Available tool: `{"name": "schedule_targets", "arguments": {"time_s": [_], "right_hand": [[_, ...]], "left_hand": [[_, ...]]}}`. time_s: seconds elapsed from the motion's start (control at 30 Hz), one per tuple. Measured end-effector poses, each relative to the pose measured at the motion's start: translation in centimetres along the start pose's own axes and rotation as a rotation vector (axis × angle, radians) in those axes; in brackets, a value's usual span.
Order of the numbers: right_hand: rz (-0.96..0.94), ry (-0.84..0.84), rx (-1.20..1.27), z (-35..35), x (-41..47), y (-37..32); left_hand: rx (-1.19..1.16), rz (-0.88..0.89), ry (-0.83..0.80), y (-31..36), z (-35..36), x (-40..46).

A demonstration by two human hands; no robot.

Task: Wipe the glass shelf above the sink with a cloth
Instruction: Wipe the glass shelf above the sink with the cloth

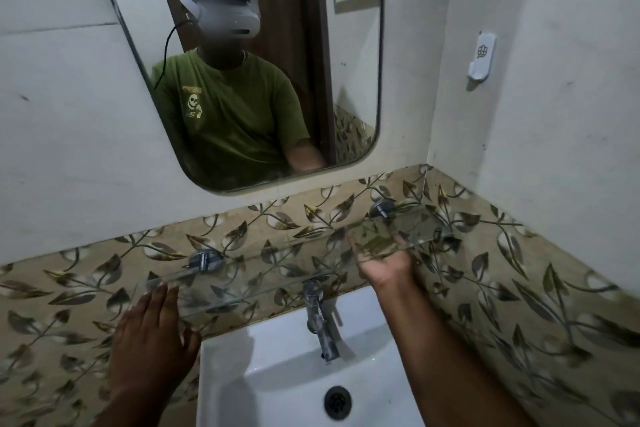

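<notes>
The clear glass shelf (277,263) runs along the leaf-patterned tiles above the sink, held by two chrome brackets (206,260). My left hand (152,336) lies flat on the shelf's left front corner, fingers stretched out, holding nothing. My right hand (384,267) is turned palm up beneath the right half of the shelf. It holds a small olive-brown cloth (372,239) up against the underside of the glass. The cloth hides my fingers and is blurred through the glass.
A white sink (277,374) with a chrome tap (320,319) and a dark drain (337,402) sits below the shelf. A mirror (353,62) hangs above. A white plastic holder (481,57) is fixed on the right wall, which meets the back wall near the shelf's right end.
</notes>
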State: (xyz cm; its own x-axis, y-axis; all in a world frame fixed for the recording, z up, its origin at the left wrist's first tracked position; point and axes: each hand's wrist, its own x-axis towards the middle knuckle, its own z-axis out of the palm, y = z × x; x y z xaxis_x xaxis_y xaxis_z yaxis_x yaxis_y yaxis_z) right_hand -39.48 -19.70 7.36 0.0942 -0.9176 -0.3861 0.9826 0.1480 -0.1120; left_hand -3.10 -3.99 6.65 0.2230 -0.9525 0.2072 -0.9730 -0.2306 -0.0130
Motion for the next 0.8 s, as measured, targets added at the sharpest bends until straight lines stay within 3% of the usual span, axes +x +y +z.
{"name": "schedule_targets", "arguments": {"time_s": [0.17,0.4,0.6,0.67,0.73,0.8], "right_hand": [[0.031,-0.009,-0.041,-0.8,-0.9,-1.3],[-0.111,0.087,0.063,-0.4,-0.6,-4.5],[-0.162,0.254,0.184,-1.1,-1.7,-5.9],[-0.180,0.121,0.160,-0.6,-3.2,-5.8],[-0.119,0.079,0.318,0.2,-2.5,-6.4],[-0.219,0.180,0.228,0.6,-2.3,-7.0]], "left_hand": [[0.005,-0.003,-0.002,0.3,-0.3,0.0],[0.006,0.008,0.004,0.2,-0.3,0.0],[0.002,0.009,0.011,0.5,-0.5,0.0],[0.014,0.009,-0.003,0.2,-0.4,0.1],[0.011,0.007,-0.006,0.1,-0.4,0.1],[0.007,0.002,-0.005,0.2,-0.4,0.0]]}}
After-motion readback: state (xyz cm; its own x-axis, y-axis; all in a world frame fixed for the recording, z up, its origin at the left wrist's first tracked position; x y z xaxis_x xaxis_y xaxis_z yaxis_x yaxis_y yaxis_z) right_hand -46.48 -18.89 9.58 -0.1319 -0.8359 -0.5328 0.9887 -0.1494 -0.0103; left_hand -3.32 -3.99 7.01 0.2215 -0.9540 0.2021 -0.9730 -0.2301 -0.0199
